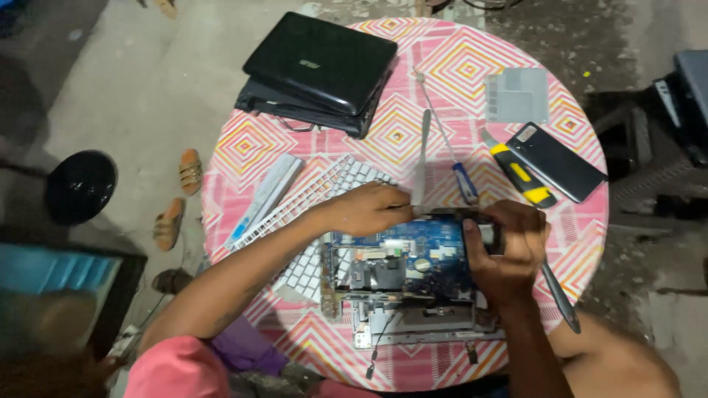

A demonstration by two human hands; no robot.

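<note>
An opened laptop base with a blue circuit board [402,258] lies on the round table [457,66] with its pink patterned cloth. My left hand [366,208] rests at the board's upper left edge, fingers curled against the lower end of a thin grey strip [421,158]. My right hand [507,249] grips the board's right side, thumb on a small dark part at the upper right corner. A dark pen-like tool [560,296] sticks out below my right hand.
A white keyboard [310,221] lies left of the board. Two stacked black laptops [321,70] sit at the back. A blue-handled screwdriver [464,180], a yellow utility knife [525,177], a dark phone [557,161] and a grey panel [518,94] lie nearby. Sandals [181,195] are on the floor.
</note>
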